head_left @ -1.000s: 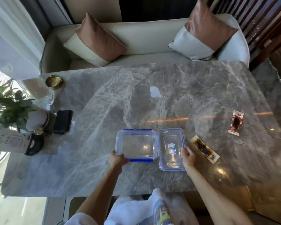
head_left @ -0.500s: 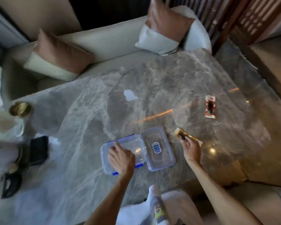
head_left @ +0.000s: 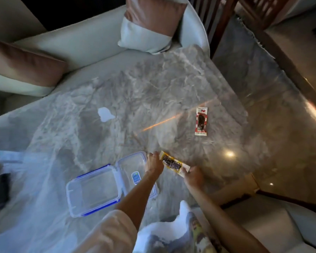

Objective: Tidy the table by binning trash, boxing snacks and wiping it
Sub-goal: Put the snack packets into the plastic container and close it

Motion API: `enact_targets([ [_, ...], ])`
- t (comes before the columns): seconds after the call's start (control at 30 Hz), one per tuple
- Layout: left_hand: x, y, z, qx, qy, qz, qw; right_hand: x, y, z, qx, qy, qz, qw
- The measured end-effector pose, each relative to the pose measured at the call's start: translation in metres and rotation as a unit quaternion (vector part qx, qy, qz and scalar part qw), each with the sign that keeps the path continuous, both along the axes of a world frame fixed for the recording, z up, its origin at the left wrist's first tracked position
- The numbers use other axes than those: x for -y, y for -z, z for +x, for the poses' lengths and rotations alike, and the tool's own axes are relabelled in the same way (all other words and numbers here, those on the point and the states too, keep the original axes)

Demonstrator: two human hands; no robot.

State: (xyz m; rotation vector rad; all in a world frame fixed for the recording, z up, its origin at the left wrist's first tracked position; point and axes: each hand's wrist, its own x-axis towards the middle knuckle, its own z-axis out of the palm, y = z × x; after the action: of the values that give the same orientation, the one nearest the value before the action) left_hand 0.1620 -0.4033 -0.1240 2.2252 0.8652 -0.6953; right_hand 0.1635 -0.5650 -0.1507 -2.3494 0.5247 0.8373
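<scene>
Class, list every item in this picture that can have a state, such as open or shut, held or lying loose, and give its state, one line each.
Clear plastic box with blue clips: open, empty.
Clear lid: off, lying flat beside the box.
Yellow-edged snack packet: gripped at both ends.
Left hand: holds the packet's far end.
Right hand: holds its near end.
Red-and-white snack packet: sealed, lying loose on the grey marble table.

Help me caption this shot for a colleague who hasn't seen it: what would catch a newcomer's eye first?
Both hands meet at a yellow snack packet near the table's front edge: the left hand at its far end, the right hand pinching its near end. Just left lies an open clear box with blue clips, empty, its lid flipped beside it. A red snack packet lies alone farther back on the right.
</scene>
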Motion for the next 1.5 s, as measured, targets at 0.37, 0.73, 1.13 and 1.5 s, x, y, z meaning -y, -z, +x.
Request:
enact_targets([
  [0.37, 0.022, -0.007, 0.115, 0.034, -0.129, -0.124, 0.983, 0.031, -0.002, 0.076, -0.039, 0.215, 0.272, 0.937],
  [0.73, 0.084, 0.001, 0.272, 0.072, 0.175, 0.014, 0.982, 0.030, 0.012, 0.181, 0.025, 0.453, 0.364, 0.814],
  [1.13, 0.085, 0.032, 0.247, -0.008, 0.183, 0.003, 0.983, 0.032, 0.025, 0.139, 0.028, 0.365, 0.071, 0.928],
  [1.5, 0.022, 0.010, 0.118, 0.163, -0.019, -0.197, 0.967, 0.041, 0.022, 0.101, 0.184, 0.199, 0.220, 0.937],
])
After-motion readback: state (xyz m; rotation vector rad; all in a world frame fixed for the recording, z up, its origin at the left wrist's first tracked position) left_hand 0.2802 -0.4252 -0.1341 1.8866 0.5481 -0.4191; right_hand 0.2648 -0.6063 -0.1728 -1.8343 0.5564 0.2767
